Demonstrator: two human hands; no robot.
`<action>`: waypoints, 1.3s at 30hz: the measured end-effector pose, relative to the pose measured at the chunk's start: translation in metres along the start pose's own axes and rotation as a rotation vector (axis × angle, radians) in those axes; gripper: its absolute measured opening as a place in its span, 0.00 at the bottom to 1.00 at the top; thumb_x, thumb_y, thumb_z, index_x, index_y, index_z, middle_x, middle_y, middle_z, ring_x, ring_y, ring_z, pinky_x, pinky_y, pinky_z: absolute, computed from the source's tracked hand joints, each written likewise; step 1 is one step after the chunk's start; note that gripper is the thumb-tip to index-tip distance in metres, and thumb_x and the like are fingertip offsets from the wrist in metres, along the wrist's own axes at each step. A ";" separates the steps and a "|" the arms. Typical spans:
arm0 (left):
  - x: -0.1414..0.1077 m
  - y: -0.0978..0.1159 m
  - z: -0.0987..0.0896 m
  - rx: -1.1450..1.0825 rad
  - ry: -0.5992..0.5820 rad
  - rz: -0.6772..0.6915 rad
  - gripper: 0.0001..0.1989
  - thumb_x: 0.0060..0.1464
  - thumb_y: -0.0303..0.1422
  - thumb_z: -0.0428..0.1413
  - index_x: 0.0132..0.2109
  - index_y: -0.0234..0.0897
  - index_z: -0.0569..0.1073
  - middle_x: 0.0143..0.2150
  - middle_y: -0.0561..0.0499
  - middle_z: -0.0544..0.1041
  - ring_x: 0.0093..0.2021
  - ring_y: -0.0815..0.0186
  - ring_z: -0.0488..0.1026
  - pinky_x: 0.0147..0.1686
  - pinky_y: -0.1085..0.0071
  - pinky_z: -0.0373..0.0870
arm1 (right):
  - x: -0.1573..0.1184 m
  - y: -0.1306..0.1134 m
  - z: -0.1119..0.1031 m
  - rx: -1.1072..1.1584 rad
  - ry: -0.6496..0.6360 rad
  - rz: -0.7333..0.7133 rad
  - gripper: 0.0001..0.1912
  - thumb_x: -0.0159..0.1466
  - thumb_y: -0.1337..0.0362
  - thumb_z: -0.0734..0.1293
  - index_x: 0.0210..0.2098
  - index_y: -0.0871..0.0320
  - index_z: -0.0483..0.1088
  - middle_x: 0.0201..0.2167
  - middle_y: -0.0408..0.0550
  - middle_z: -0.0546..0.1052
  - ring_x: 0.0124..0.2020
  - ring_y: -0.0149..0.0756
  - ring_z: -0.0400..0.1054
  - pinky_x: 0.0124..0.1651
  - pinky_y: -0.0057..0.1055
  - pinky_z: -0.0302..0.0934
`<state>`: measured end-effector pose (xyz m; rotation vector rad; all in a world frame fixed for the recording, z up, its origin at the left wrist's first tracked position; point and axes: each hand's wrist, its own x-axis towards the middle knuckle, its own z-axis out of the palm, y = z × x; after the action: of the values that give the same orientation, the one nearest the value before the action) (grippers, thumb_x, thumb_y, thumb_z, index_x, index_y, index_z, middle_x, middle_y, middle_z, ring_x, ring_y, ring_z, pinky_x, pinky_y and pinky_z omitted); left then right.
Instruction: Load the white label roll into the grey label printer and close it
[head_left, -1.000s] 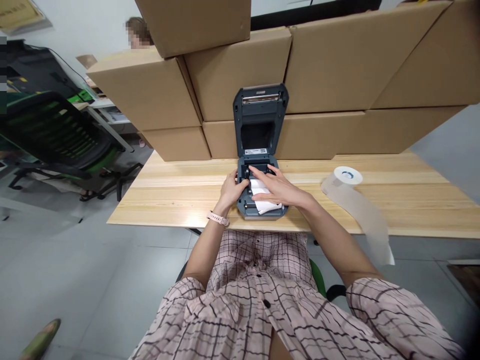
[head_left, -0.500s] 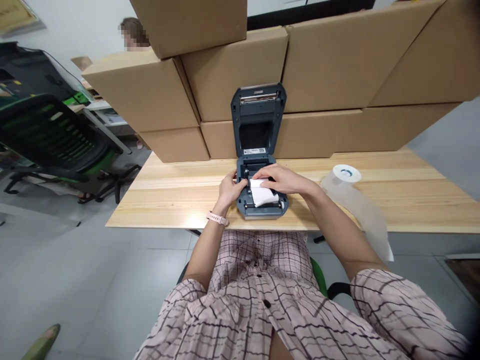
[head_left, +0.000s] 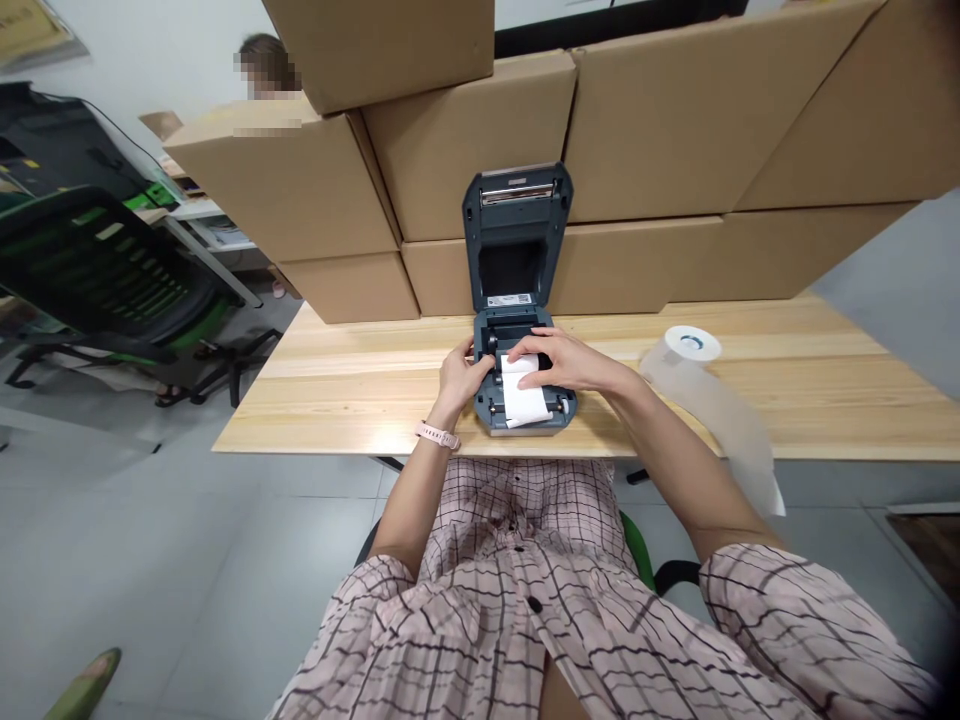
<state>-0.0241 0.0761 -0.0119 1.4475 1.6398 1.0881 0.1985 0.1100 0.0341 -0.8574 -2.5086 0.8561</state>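
A dark grey label printer [head_left: 517, 255] stands at the table's front edge with its lid raised upright. Inside it sits a white label roll [head_left: 527, 405], its loose end lying flat over the front roller. My left hand [head_left: 459, 378] is closed around the printer's left wall, thumb reaching over the rim beside the roll. From the right, my right hand [head_left: 562, 360] curls its thumb and fingers over the label roll, fingertips on the white paper. The part of the roll under my right palm is hidden.
Stacked cardboard boxes [head_left: 637, 130] wall off the back of the wooden table [head_left: 337, 395]. Another paper roll [head_left: 694, 345] stands at the right, its long strip hanging over the front edge. An office chair [head_left: 105, 270] and a person's head [head_left: 268, 65] are at the left.
The paper's loose end, crumpled and skewed before, now lies straighter and further forward over the front roller. My right thumb has moved down along the paper; my left hand stays put.
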 end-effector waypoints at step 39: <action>-0.007 0.002 0.005 -0.115 0.033 0.053 0.23 0.50 0.35 0.61 0.54 0.36 0.80 0.47 0.45 0.85 0.39 0.61 0.80 0.40 0.69 0.74 | -0.007 -0.009 -0.005 -0.067 -0.174 -0.069 0.19 0.66 0.49 0.71 0.53 0.50 0.79 0.65 0.50 0.78 0.76 0.52 0.59 0.80 0.60 0.23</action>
<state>-0.0179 0.0698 -0.0124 1.4123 1.5430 1.2223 0.2023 0.1024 0.0427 -0.7415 -2.7143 0.8622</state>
